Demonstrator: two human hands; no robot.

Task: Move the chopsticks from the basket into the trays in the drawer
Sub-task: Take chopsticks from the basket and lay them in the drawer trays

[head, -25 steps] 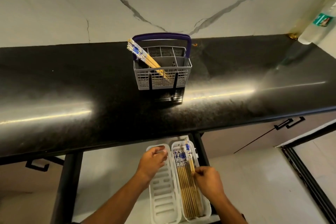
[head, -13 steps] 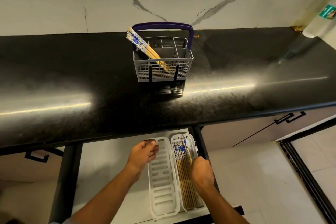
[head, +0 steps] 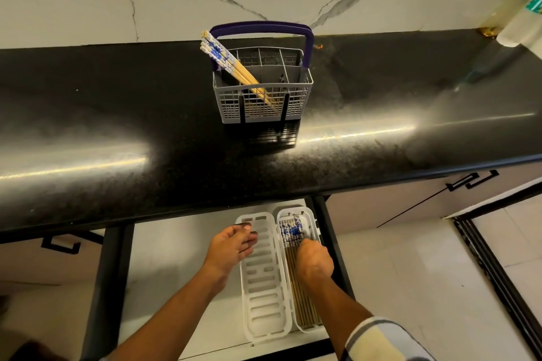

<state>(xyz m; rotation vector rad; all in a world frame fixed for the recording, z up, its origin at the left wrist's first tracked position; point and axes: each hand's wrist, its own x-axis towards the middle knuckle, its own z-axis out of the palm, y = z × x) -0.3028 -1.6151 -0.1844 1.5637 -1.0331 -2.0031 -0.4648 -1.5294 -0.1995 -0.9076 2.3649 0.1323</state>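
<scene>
My left hand (head: 231, 248) hovers over the left tray (head: 265, 296), fingers loosely spread and holding nothing. That tray is bare. A second ago my right hand (head: 313, 261) was laying chopsticks down; now it presses on the bundle (head: 290, 231) in the right tray (head: 308, 215), fingers curled, grip unclear. More chopsticks (head: 225, 61) wait in the basket (head: 264, 102), my next fetch.

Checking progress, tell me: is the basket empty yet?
No, a bunch of chopsticks leans in the basket on the countertop.
</scene>
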